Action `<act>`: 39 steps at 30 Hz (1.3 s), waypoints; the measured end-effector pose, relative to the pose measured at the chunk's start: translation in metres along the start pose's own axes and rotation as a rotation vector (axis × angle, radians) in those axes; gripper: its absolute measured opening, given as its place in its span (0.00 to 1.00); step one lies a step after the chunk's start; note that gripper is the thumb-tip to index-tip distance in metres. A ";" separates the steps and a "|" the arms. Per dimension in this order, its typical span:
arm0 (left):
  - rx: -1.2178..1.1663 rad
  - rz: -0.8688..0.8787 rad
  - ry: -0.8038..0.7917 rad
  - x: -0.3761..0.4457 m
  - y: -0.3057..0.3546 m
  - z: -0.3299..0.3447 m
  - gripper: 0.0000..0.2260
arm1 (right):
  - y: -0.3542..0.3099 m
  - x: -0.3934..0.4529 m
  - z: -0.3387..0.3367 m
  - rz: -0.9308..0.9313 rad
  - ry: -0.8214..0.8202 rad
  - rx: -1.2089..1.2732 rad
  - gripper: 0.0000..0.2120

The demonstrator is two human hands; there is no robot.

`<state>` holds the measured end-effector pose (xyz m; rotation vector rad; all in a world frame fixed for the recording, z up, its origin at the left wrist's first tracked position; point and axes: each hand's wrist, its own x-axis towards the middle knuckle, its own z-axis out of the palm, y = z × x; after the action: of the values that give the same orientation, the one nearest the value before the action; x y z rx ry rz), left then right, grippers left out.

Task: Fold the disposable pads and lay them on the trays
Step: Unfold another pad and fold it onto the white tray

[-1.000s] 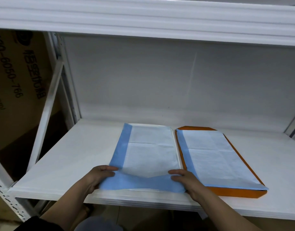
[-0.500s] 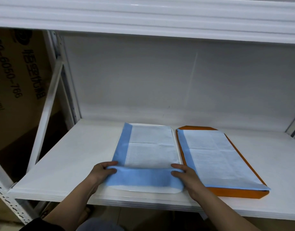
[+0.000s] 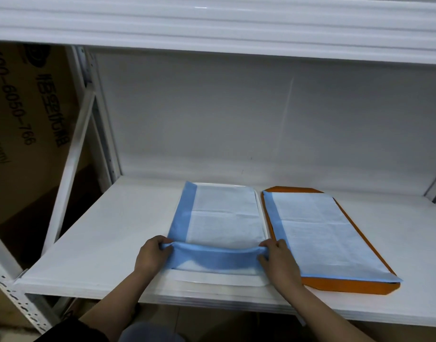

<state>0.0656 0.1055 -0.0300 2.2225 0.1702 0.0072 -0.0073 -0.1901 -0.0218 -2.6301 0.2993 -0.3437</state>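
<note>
Head view: both hands' fingers (image 3: 162, 245) pinch the pad's (image 3: 224, 218) blue near fold.

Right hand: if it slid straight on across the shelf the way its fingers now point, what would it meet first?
The right hand pinches the blue flap's end of the pad on the white tray, fingers pointing up-left. Going on, it would likely meet that pad's white face first; depth is uncertain.

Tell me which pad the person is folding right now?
The pad on the white tray: both hands pinch its blue near edge. The pad on the orange tray lies flat, untouched.
</note>
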 end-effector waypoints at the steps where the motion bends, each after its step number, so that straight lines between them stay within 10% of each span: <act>1: -0.046 -0.025 -0.001 0.000 0.001 0.001 0.04 | -0.002 -0.003 0.000 -0.050 0.043 -0.150 0.14; 12: -0.321 -0.119 -0.054 0.000 0.003 0.002 0.06 | -0.040 -0.003 0.014 -0.384 -0.234 -0.260 0.43; 17: -0.361 -0.109 -0.089 -0.002 0.005 -0.002 0.08 | -0.048 0.017 0.034 -0.594 -0.264 -0.272 0.37; 22: 0.270 0.115 -0.041 -0.001 -0.005 -0.010 0.07 | -0.034 0.035 0.053 -0.750 -0.136 -0.466 0.11; 27: 0.769 0.881 0.055 -0.006 0.001 0.019 0.27 | -0.040 0.036 0.057 -0.837 -0.050 -0.465 0.09; 35: 0.995 1.035 -0.175 0.008 0.022 0.047 0.04 | -0.013 0.036 0.052 -0.843 -0.066 -0.411 0.14; 39: 1.074 1.028 -0.238 0.011 0.007 0.026 0.10 | 0.007 0.038 0.035 -0.944 -0.059 -0.460 0.10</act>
<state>0.0790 0.0824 -0.0408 3.0439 -1.3991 0.2622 0.0375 -0.1919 -0.0478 -3.0502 -1.0350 -0.5321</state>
